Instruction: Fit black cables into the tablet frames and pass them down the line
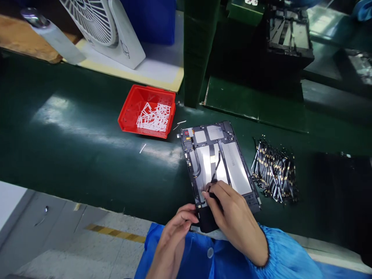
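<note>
An opened tablet lies on the green bench in front of me, its inside facing up with silver battery panels and dark ribbon cables. My right hand is over its lower part, thumb and fingers pinched on a thin black flex cable that slants up across the panels. The cable's lower end is partly hidden by my fingers. At the tablet's lower left corner is my left hand, fingers loosely bent and apart, fingertips touching the edge. A pile of similar flex cables lies right of the tablet.
A red bin of white strips stands behind left; loose strips lie near it. Farther back are a white fan, a bottle and a green post. Stacked device parts stand at the back right, a dark object far right.
</note>
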`<state>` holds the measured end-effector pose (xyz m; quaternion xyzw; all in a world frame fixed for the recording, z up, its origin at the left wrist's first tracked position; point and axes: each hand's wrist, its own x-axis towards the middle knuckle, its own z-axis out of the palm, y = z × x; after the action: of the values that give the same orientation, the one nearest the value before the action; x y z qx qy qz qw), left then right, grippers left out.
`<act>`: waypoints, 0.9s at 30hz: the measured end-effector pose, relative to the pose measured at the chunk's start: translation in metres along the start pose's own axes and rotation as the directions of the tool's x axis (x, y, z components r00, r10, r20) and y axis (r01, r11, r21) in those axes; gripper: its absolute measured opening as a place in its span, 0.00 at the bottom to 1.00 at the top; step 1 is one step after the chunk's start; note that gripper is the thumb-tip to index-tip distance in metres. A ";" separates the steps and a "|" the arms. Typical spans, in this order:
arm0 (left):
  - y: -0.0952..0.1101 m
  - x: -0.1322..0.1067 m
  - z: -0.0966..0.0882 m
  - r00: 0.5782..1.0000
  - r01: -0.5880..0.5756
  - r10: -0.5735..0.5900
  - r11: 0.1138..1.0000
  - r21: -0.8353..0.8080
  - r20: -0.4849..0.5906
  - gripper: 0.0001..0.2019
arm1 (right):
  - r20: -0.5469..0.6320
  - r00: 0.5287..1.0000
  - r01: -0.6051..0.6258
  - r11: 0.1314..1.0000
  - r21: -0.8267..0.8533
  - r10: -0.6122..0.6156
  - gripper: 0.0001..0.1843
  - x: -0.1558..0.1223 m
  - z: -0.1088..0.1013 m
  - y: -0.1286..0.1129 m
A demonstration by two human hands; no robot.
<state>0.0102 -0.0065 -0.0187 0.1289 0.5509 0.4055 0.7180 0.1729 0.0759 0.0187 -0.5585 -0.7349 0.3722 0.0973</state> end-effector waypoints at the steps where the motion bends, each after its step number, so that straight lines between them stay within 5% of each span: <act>1: 0.002 0.004 0.003 0.998 -0.061 0.063 0.994 0.094 -0.011 0.11 | 0.010 1.000 0.001 1.000 -0.004 -0.001 0.06 0.000 -0.001 -0.001; 7: 0.007 0.029 0.012 0.951 -0.284 0.307 0.825 0.489 0.034 0.09 | 0.074 0.997 0.021 1.000 -0.022 -0.019 0.04 0.000 -0.006 -0.003; 27: 0.011 0.033 0.003 0.933 -0.336 0.336 0.690 0.642 0.127 0.11 | -0.002 0.999 -0.040 0.997 0.064 0.040 0.05 -0.003 0.004 -0.007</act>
<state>0.0100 0.0254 -0.0331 0.4695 0.6246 0.3117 0.5406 0.1663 0.0708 0.0209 -0.5704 -0.7110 0.3965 0.1089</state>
